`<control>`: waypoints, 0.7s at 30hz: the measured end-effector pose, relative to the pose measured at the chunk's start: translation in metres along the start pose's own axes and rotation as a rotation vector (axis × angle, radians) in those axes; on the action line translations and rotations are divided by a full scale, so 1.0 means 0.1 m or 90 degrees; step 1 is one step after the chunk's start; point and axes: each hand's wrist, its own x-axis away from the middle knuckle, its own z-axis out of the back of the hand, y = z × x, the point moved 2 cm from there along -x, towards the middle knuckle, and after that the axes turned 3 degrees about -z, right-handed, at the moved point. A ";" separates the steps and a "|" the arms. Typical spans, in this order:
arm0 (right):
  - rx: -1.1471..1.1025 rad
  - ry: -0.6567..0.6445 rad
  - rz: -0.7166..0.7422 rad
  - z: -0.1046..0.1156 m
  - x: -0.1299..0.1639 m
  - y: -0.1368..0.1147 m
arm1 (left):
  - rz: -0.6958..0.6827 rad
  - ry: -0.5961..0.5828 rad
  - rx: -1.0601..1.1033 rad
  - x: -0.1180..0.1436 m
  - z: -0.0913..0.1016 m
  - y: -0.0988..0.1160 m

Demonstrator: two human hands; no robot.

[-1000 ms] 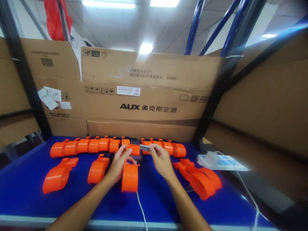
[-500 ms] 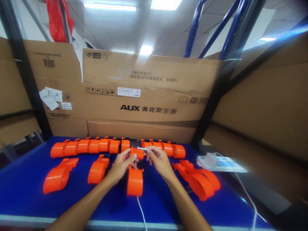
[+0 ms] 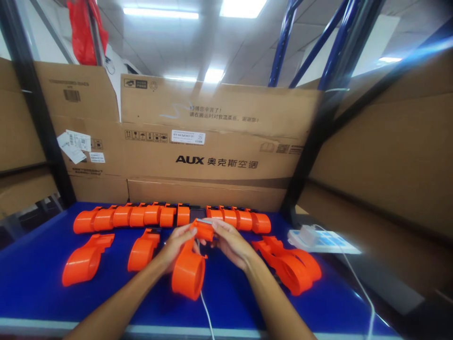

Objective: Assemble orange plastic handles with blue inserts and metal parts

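Observation:
My left hand (image 3: 179, 245) is closed on an orange plastic tape dispenser (image 3: 188, 274), gripping its head while the round body hangs below, tilted. Along the top edge of that head lies a narrow metal blade (image 3: 204, 221). My right hand (image 3: 230, 241) pinches the right end of the head with its thumb at the blade; its other fingers are partly hidden. Whether the blade is seated cannot be made out. Just behind my hands is a small dark square object (image 3: 197, 215).
A row of orange dispensers (image 3: 122, 216) with black parts lines the back of the blue table (image 3: 116, 297). Separate orange pieces (image 3: 82, 262) lie left, and stacked ones (image 3: 293, 269) right. A power strip (image 3: 327, 241) and white cable (image 3: 208, 314) are nearby. Cardboard (image 3: 219, 189) walls the back.
The metal blade has gone from sticking out rightward to lying along the dispenser's head. The dispenser has turned, its round body swinging left and lower. My right hand has moved slightly left.

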 end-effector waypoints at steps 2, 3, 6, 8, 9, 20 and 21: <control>0.021 0.025 0.016 0.01 -0.01 0.00 | -0.024 0.010 -0.020 0.00 -0.02 0.01; 0.040 0.047 0.030 0.03 -0.02 0.00 | -0.035 0.015 -0.035 -0.01 -0.02 0.01; 0.148 0.147 0.106 0.16 -0.03 -0.06 | -0.055 0.053 -0.068 -0.04 0.00 0.02; 0.294 0.249 0.183 0.29 -0.02 -0.12 | -0.052 0.101 -0.071 -0.05 0.05 0.00; 0.399 0.307 0.213 0.35 0.00 -0.14 | -0.048 0.127 -0.069 -0.06 0.08 0.00; 1.064 0.348 -0.151 0.44 0.08 -0.10 | -0.058 0.074 -0.122 -0.03 0.05 -0.05; 1.068 0.323 -0.151 0.41 0.08 -0.09 | -0.059 0.074 -0.125 -0.03 0.05 -0.05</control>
